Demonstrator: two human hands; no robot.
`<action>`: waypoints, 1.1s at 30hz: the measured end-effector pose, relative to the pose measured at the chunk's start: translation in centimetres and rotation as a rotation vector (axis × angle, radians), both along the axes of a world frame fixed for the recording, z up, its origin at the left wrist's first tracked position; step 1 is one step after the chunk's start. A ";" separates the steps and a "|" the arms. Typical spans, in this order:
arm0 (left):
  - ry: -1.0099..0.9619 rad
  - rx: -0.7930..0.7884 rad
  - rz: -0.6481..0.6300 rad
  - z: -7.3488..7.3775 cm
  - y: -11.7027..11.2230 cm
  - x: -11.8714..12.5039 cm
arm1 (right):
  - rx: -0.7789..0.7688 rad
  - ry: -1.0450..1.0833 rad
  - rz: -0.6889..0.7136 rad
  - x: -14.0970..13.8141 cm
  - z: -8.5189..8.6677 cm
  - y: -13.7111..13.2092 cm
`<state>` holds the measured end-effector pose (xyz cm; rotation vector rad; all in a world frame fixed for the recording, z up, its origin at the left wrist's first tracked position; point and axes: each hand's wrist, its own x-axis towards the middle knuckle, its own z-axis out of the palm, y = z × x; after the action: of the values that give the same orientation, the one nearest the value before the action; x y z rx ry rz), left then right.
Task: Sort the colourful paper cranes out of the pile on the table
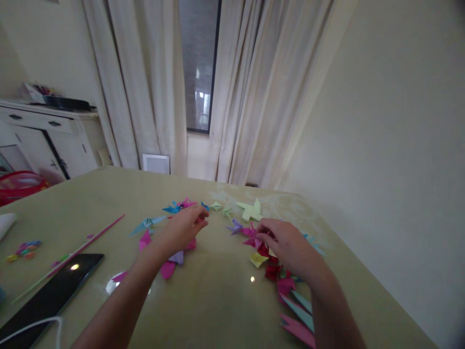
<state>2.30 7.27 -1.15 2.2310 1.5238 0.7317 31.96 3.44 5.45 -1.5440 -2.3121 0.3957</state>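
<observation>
pinching lightly would suit such thin paper. in the head view the left hand [183,230] presses its fingertips together on a small pink folded paper piece [198,219], mid-table on the glossy olive table [218,300]. the right hand [286,247] curls its fingers onto a magenta folded paper flower [254,241] just right of centre. a pale green folded paper star [250,210] lies beyond, and a yellow folded paper scrap [257,260] sits beside the right hand. loose teal and pink paper points [298,315] crowd the right forearm. a long pink stick [87,242] and a flat black tablet [54,291] lie well left.
</observation>
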 end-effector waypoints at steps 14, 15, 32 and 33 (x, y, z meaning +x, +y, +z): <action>-0.005 -0.168 -0.159 -1.4 0.0 1.4 | 0.112 0.087 -0.066 0.9 0.2 -0.5; -0.123 -0.153 -0.220 -0.8 -0.5 2.3 | 0.099 0.140 -0.013 -0.2 0.0 -0.4; -0.484 0.033 -0.257 1.1 -2.0 5.5 | 0.025 0.338 0.172 -2.9 -2.0 1.1; -0.477 0.030 -0.258 1.1 -2.0 5.7 | 0.027 0.338 0.181 -3.1 -2.0 1.1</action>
<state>8.04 5.24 -0.08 2.0236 0.9843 1.1065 28.90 4.51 3.42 -1.1545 -2.1820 0.6161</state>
